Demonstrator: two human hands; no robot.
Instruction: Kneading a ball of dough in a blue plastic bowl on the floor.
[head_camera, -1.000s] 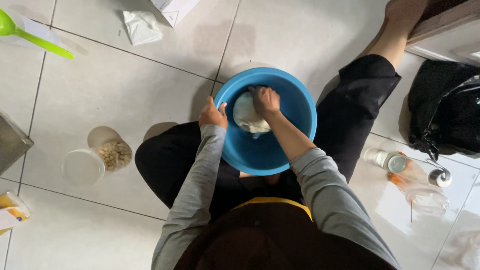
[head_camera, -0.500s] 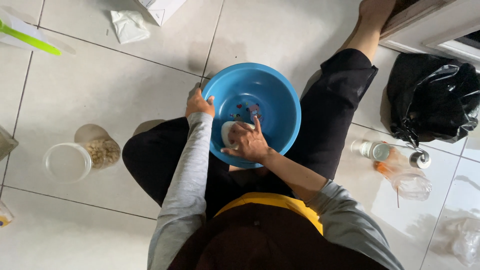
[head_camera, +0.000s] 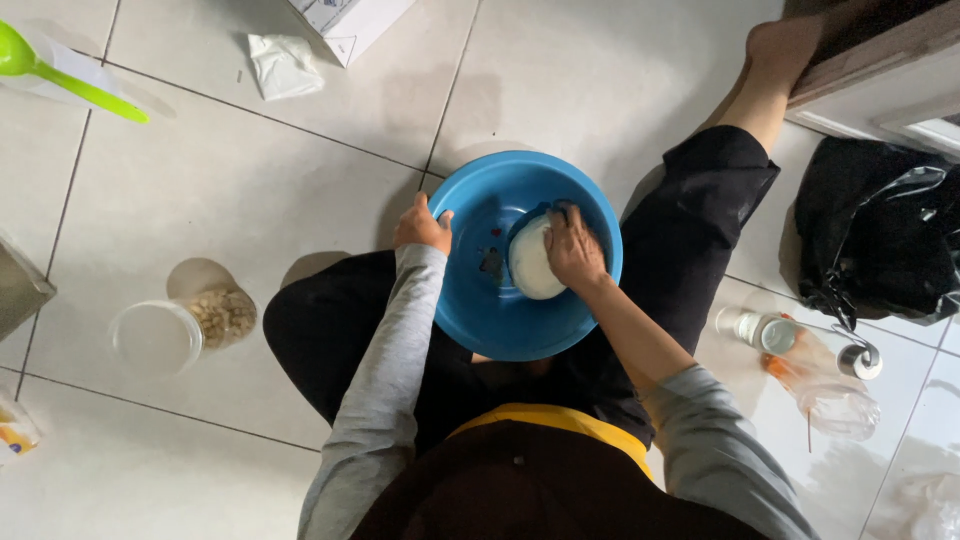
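A round blue plastic basin (head_camera: 470, 310) rests on the tiled floor between my knees. My left hand (head_camera: 421, 225) grips its left rim. Inside the basin lies a pale white lump of dough (head_camera: 531, 264), and my right hand (head_camera: 573, 247) presses down on its right side with the fingers curled over it. A few small dark bits stick to the basin's inner wall to the left of the dough.
A clear jar of pale nuts (head_camera: 222, 316) lies on its side at my left, its open mouth (head_camera: 148, 340) facing me. A green scoop (head_camera: 70, 75) and crumpled white paper (head_camera: 282, 64) lie farther away. At my right sit a black bag (head_camera: 875, 245) and clear bottles (head_camera: 800, 360).
My right hand has moved with the dough from the near left of the basin toward its right side. My left hand stays on the rim.
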